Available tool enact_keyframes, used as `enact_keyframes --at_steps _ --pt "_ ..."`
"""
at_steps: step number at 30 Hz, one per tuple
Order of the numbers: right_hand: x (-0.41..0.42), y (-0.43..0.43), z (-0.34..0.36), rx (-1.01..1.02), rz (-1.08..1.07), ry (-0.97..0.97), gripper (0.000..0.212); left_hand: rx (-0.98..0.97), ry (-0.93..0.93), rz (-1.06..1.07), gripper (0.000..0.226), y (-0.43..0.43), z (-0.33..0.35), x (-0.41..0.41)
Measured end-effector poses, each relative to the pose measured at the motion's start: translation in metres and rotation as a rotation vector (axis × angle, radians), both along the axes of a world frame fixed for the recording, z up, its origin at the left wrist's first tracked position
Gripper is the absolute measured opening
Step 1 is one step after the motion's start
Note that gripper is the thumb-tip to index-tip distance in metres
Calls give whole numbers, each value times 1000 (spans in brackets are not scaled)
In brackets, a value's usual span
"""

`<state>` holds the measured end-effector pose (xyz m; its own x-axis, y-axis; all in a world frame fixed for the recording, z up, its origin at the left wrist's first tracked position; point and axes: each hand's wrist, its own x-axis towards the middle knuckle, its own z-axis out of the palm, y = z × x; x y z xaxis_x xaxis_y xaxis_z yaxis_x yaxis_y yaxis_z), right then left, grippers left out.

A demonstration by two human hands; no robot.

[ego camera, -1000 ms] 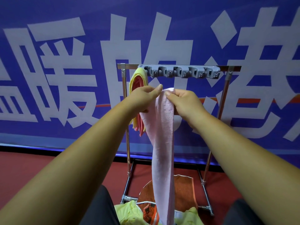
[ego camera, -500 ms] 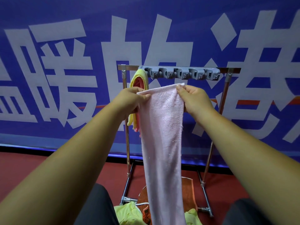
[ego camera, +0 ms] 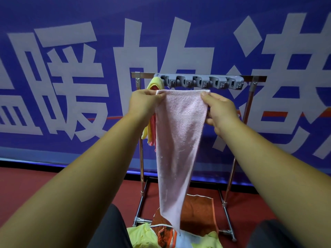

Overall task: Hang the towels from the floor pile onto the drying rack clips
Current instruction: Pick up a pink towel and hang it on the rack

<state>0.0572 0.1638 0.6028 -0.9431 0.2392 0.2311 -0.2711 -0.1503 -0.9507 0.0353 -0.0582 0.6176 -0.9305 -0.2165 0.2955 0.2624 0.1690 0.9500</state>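
Observation:
A pale pink towel (ego camera: 177, 133) hangs stretched between my hands, its top edge level just below the grey clip strip (ego camera: 198, 82) on the metal drying rack (ego camera: 141, 158). My left hand (ego camera: 143, 102) pinches the towel's top left corner. Its top right corner is pinched by my right hand (ego camera: 220, 110). A yellow and pink towel (ego camera: 155, 83) hangs from the leftmost clip, partly hidden behind my left hand. The floor pile (ego camera: 197, 212) of orange, yellow and light blue towels lies under the rack.
A blue banner with large white characters (ego camera: 71, 77) stands right behind the rack. The floor (ego camera: 35, 185) is dark red. My dark-trousered knees (ego camera: 111, 228) sit close to the rack's base.
My hands have pulled apart, spreading the bunched pink towel flat and wide, and lifted its top edge closer to the clip strip.

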Motion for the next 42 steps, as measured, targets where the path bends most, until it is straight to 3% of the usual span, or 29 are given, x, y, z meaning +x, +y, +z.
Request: enact_keyframes --at_steps 5,10,12,16,24,31,42 --pt "-2 -13 -4 -34 14 -34 23 -42 25 96 14 12 -8 0" --pt "-5 -31 -11 -2 48 -64 22 -19 64 29 13 31 -17 6" --pt "-7 -38 -13 78 29 -78 14 -10 79 -13 11 38 -20 10" --pt "-10 -43 -16 244 -40 -69 24 32 89 -108 10 45 -27 16" --pt "-5 -44 -17 456 -100 8 22 -68 114 -146 32 53 -28 15" --pt "4 -47 -12 520 -168 26 28 35 137 -108 18 56 -25 18" --pt "9 -46 -7 530 -91 77 34 48 119 -173 30 60 -16 30"
